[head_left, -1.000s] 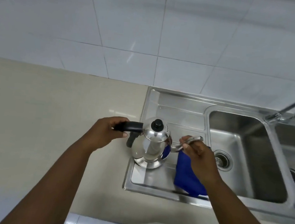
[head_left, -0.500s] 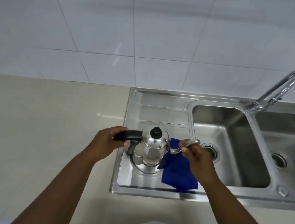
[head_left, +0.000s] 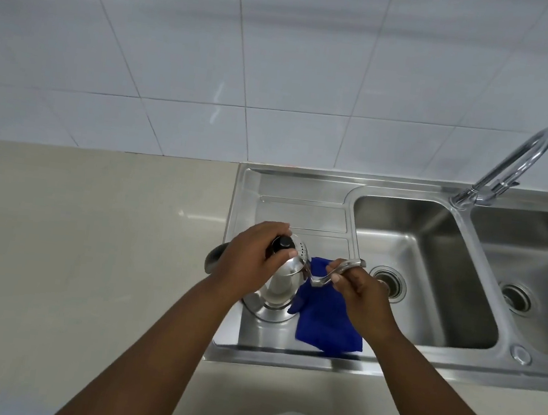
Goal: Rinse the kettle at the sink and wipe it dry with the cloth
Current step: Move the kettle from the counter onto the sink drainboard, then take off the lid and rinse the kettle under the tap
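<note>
A shiny steel kettle (head_left: 282,286) stands on the sink's drainboard (head_left: 303,212). My left hand (head_left: 252,260) rests over the kettle's top, fingers curled around the black lid knob (head_left: 284,243). The black handle (head_left: 214,258) pokes out behind that hand. My right hand (head_left: 363,296) pinches the curved steel spout (head_left: 330,273). A blue cloth (head_left: 324,317) hangs under the right hand and drapes onto the drainboard beside the kettle; whether that hand also holds the cloth is hidden.
Right of the drainboard are two steel basins (head_left: 429,278), each with a drain. A curved chrome tap (head_left: 509,163) rises at the back between them. Beige countertop (head_left: 89,236) stretches to the left. White tiled wall (head_left: 216,45) stands behind.
My left hand has left the black handle and moved onto the kettle's lid knob. The right hand stays on the spout with the cloth beneath it.
</note>
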### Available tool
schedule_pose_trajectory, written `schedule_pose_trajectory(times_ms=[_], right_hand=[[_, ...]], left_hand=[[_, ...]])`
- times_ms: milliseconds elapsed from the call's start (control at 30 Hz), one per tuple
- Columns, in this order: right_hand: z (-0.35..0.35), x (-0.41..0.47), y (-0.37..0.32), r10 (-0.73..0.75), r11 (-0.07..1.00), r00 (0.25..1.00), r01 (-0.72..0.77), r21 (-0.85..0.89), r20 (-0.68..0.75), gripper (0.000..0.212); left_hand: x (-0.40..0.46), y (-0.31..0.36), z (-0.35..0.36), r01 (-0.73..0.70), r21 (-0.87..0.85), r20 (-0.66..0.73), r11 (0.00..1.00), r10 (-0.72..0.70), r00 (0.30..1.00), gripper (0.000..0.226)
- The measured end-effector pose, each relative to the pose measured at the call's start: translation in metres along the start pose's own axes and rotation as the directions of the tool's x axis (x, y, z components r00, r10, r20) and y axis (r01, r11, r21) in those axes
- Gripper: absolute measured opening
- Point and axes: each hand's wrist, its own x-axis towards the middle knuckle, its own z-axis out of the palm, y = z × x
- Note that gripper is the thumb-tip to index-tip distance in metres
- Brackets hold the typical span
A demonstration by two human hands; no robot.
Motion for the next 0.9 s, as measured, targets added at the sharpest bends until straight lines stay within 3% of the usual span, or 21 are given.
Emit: schedule_pose_trajectory(times_ms=[333,433,700,800,900], right_hand=[[0.005,-0.001,0.002,-0.014,1.0,1.0,0.013,-0.003,-0.027,0.022],[0.005,-0.001,0.004,-0.025,0.999,0.999,0.024,-0.022,-0.034,0.021],[0.002,0.004,0.004,-0.073,0.991,0.997,0.071,-0.117,-0.014,0.021],[0.002,0.004,0.006,-0.074,0.991,0.997,0.072,-0.113,-0.015,0.019],[0.002,0.005,0.009,-0.077,0.989,0.997,0.074,-0.125,-0.016,0.02]], left_hand=[[-0.006,0.004,0.02,-0.027,0.024,-0.132,0.999,0.03,0.991,0.037],[-0.006,0.004,0.02,0.004,-0.169,-0.195,0.986,-0.038,0.98,0.035],[-0.013,-0.002,-0.003,-0.009,-0.306,-0.187,0.952,-0.051,0.981,0.031],[-0.03,-0.025,-0.032,-0.022,-0.262,-0.287,0.965,-0.056,0.956,0.037],[-0.054,-0.064,-0.061,0.036,-0.089,-0.386,0.995,-0.068,0.92,0.043]])
